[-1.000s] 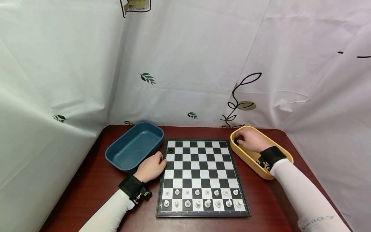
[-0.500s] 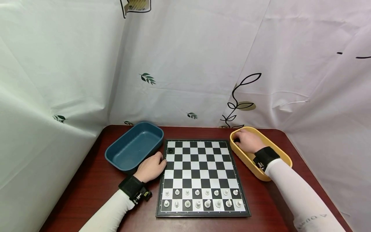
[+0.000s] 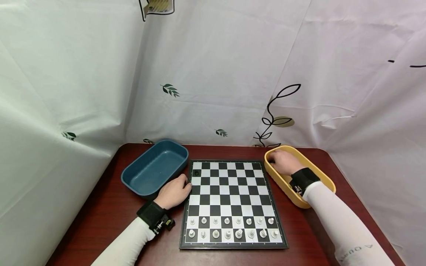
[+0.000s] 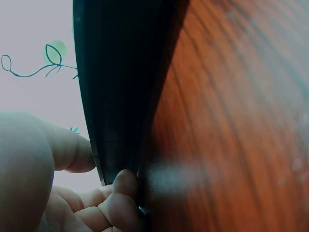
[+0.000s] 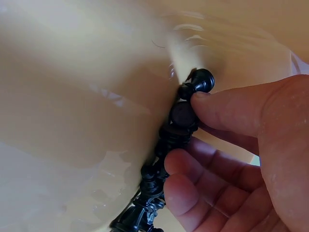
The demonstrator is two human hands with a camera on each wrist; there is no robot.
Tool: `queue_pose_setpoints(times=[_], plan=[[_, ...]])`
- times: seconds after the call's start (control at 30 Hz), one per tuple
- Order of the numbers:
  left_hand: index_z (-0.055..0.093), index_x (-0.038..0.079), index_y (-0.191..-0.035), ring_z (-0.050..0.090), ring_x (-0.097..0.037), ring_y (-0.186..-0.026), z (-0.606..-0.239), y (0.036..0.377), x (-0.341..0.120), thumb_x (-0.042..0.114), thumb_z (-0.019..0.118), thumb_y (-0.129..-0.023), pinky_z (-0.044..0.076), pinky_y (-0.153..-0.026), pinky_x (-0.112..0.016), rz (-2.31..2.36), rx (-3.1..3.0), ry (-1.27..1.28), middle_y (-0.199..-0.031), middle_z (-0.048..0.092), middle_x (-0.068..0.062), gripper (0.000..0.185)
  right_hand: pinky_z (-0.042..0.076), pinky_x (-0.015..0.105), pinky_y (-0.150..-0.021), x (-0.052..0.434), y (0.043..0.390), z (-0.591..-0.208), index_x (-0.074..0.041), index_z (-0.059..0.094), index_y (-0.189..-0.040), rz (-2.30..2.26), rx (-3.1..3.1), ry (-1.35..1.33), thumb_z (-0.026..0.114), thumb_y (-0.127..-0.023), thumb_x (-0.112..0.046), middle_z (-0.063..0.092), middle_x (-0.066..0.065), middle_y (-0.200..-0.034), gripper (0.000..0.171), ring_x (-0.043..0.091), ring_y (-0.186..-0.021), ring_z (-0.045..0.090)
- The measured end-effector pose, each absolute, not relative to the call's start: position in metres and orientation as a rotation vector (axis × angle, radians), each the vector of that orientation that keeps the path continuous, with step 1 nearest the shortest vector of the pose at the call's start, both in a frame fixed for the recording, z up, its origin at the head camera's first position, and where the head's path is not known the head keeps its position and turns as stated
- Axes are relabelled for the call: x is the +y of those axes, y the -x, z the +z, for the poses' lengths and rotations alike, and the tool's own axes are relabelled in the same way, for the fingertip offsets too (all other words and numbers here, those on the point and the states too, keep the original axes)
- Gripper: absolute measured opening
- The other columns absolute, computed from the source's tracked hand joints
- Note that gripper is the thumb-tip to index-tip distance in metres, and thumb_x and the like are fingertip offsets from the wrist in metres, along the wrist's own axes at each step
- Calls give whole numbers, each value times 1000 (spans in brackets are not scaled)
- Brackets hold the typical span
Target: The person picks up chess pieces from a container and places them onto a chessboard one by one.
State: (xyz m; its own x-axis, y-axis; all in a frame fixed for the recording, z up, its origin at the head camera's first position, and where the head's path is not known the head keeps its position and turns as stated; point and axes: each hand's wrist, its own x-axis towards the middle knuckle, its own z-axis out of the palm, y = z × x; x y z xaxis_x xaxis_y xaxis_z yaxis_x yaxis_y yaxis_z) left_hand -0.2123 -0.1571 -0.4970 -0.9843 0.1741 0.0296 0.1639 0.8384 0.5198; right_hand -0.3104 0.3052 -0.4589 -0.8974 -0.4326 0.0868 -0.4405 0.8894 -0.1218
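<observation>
A chessboard (image 3: pixel 230 189) lies on the table, its two near rows filled with white chess pieces (image 3: pixel 238 233). One small black piece (image 3: pixel 196 172) stands near its far left corner. At the board's left edge, my left hand (image 3: pixel 173 191) has its thumb on the upper rim and curled fingertips against the black side (image 4: pixel 120 96). My right hand (image 3: pixel 285 162) reaches into the far end of the yellow tray (image 3: pixel 319 173). There, a row of black chess pieces (image 5: pixel 152 186) lies along the wall. Thumb and fingers close around the endmost black pawn (image 5: pixel 202 80).
A dark blue tray (image 3: pixel 133 162) stands at the back left, close beside my left hand. The reddish-brown table (image 3: pixel 299 236) meets a white patterned cloth (image 3: pixel 213 74) behind and at the sides.
My right hand has shifted a little left and lower into the yellow tray, and the tray has moved slightly. My left hand has stayed at the board's edge.
</observation>
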Motion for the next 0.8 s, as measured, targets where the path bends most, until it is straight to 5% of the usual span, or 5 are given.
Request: queue_pose_setpoints(times=[0.57, 0.8], plan=[[60, 16, -95, 52, -18, -64, -498, 212, -157, 28, 63, -109, 43, -62, -38, 847, 2990, -282, -75, 54, -1, 18, 58, 56, -90, 307, 312, -457, -10, 78, -102, 226, -2996, -728, 75, -94, -4, 76, 8, -101, 10, 33, -95, 74], [60, 16, -96, 52, -18, -65, -497, 212, -157, 28, 63, -109, 43, -63, -38, 844, 2992, -284, -76, 54, -1, 18, 58, 55, -90, 307, 312, -457, -8, 81, -109, 253, -2992, -703, 74, -98, -6, 79, 9, -107, 13, 31, -96, 74]])
